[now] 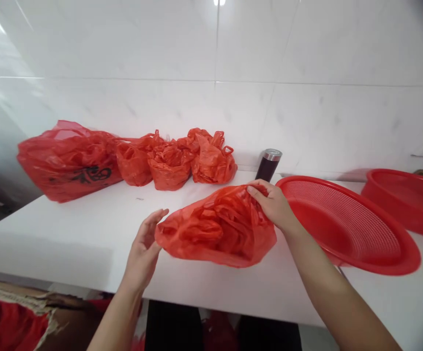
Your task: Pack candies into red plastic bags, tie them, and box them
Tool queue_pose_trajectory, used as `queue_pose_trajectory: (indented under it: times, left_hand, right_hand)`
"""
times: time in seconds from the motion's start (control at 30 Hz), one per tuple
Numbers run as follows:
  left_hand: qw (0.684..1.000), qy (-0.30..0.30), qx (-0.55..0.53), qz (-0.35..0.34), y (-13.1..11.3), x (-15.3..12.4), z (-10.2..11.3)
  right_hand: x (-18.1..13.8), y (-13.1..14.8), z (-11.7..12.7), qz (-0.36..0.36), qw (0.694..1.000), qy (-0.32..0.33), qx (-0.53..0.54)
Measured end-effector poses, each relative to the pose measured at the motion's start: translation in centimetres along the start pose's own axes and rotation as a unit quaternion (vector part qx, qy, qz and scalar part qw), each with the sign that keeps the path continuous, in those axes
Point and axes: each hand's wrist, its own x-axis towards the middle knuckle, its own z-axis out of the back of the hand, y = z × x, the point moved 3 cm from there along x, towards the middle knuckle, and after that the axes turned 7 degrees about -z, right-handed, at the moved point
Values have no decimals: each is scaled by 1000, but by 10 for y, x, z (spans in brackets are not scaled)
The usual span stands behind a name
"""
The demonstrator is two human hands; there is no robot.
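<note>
A red plastic bag [216, 253] lies with its mouth open over the white table in front of me, crumpled red plastic bunched inside it. My right hand [271, 202] pinches the bag's rim at its upper right, thumb on the near side. At the bag's left end is my left hand [146, 239], its fingers curved and apart, the thumb against the bag's edge. Behind, by the wall, several filled red bags stand in a row, among them a small knotted bag [213, 161] and a large bag with black lettering [68, 168].
A dark tumbler with a silver lid [267, 166] stands just beyond my right hand. To the right, a red mesh basket [343, 229] sits tilted on the white table [68, 243], with a red basin [412, 204] behind it. At lower left is a torn cardboard box [65, 321] holding red material.
</note>
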Motion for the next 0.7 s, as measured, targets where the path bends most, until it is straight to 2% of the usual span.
queue_pose_trajectory:
  times: [0.1,0.2,0.3,0.37,0.43,0.5,0.57,0.7]
  left_hand:
    - [998,-25,-21,48,20,7,9]
    - [987,-49,48,145,46,14,12]
    - [979,43,59,193,61,16,-8]
    - [972,116,16,202,64,12,-31]
    - [963,149,-38,220,67,6,-50]
    - [958,143,-72,236,70,3,-60]
    - [961,112,-81,240,74,2,-58]
    - [970,29,-72,231,75,11,-22]
  right_hand:
    - [1,-21,-2,-26,999,42,13]
    - [0,-41,-8,-32,997,65,15]
    - [-4,-53,-21,-43,996,61,43]
    - [-9,-59,-36,-59,993,56,86]
    - [-14,-63,-54,-73,987,63,127]
    - [-19,-65,-72,-76,981,87,156]
    - [-19,-66,-81,-73,977,100,171]
    - [-4,-62,-68,-93,972,32,213]
